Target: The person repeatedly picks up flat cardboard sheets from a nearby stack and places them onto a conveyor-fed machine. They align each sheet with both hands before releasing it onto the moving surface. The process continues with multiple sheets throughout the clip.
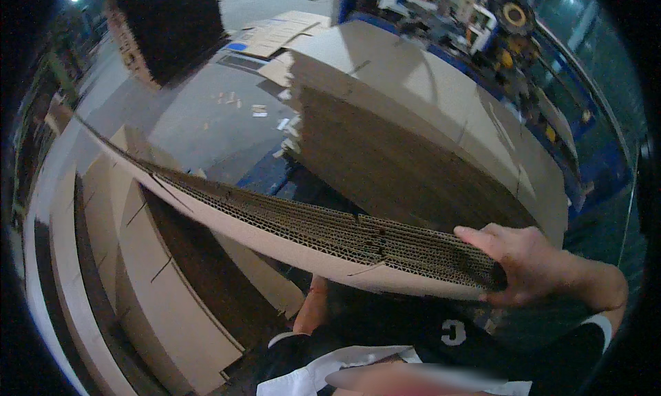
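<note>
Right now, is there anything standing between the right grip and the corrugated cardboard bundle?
Nothing visible does: the right grip clasps the right end of the corrugated cardboard bundle directly. The bundle hides the left grip above its forearm, so there I cannot tell.

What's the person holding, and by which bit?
A stack of cardboard sheets: the right grip holds its right end. The left grip is hidden behind it.

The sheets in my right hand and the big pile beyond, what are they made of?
Sheets: apparently corrugated cardboard, matte tan, with wavy fluting at the edges. Pile: probably cardboard too, matte tan on top, dark brown at the side.
</note>
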Available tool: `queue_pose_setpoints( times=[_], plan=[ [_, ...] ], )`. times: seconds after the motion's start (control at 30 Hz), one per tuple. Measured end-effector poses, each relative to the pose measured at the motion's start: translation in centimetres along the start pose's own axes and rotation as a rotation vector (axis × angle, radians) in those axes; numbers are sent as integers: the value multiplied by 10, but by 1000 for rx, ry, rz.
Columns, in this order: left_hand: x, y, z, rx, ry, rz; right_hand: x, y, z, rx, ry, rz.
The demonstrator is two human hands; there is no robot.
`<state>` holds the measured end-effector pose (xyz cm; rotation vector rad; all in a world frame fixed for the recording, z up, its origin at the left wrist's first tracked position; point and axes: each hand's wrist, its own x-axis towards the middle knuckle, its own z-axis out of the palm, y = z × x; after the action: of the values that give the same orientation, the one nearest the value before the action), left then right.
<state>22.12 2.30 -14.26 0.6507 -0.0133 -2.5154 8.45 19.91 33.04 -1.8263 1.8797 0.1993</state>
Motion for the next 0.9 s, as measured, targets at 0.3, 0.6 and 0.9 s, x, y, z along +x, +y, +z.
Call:
queue_pose_setpoints(
  times=[0.3,0.6,0.9],
  plan=[
    [19,-29,55,236,92,-137,-74,134,-11,137,240,-46],
    [39,-14,92,409,66,-228,-208,242,-25,238,694,611],
    [53,11,105,673,124,-510,-177,405,-58,-514,1082,986]
  ],
)
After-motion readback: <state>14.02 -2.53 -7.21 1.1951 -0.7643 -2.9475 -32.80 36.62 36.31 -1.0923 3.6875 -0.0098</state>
